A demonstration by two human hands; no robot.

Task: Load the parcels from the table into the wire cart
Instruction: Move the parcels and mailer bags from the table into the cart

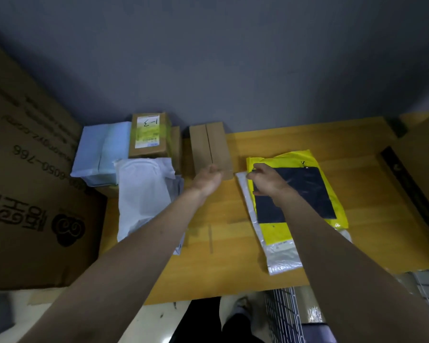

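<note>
**Both hands at the near end of the plain brown box**

Left hand (208, 178) reaching to the near end of the plain brown box (211, 147), fingers curled at its near left corner; grip or mere touch, cannot tell. Right hand (266, 180) just right of that box, over the far left corner of the yellow mailer (305, 194), fingers bent, thumb apart, nothing plainly held; closure unclear.

Plain brown box lying on the wooden table (233, 266), near the back wall, seam running lengthwise on top. Yellow mailer flat on the table to the right, a black flat packet (305, 191) on top, a clear plastic bag (280, 256) underneath and sticking out at the near end.

Left of the box: a white poly bag (141, 194), behind it a labelled box (149, 134) marked "1-3", and a pale blue parcel (99, 149). Large printed carton (32, 194) standing at far left. Wire cart (285, 315) at the bottom edge, below the table's near side.
</note>
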